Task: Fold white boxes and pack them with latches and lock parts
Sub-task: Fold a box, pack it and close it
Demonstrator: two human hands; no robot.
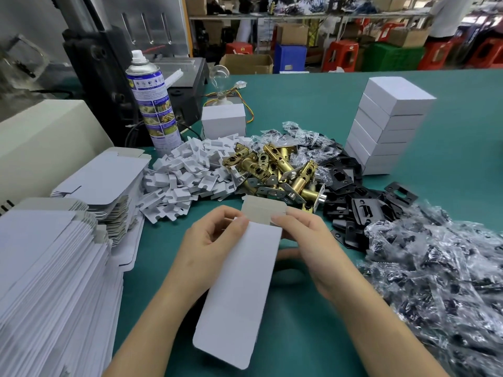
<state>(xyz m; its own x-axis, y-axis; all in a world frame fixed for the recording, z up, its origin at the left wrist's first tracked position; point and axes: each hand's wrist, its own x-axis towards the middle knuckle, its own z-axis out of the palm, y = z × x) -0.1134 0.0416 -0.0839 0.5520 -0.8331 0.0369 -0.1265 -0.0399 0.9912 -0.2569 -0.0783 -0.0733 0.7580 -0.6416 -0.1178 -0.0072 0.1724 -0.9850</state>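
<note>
Head view takes in the green desk [313, 104], and the largest thing on it is the stack of flat cartons [49, 268] along the left edge. Opposite, at the right, lies a heap of bagged parts [435, 268], and beyond that stands a tower of finished boxes [389, 126]. Across the middle, from left to right, lie white plastic pieces [185, 175], brass latches [272, 164] and black plates [353, 202].

The task's thing for now is one flat box [239, 289], held just above the desk near the front edge, with its long side running away from the person. Its grey flap [262, 210] stands open at the far end, close to the latches.

The left hand [209, 240] has a narrow grip on the far left corner, thumb on the white face and fingers curled behind. The right hand [307, 238] pinches the far right edge the same way.

The step appears to be opening the flat box into a tube. To do it well, I would press the two side creases toward each other so the walls spring square, keeping the thumbs off the middle of the panel so it does not dent. One end would then be tucked shut before any latch goes in. The risk is a crushed corner if the squeeze lands off the crease.
</note>
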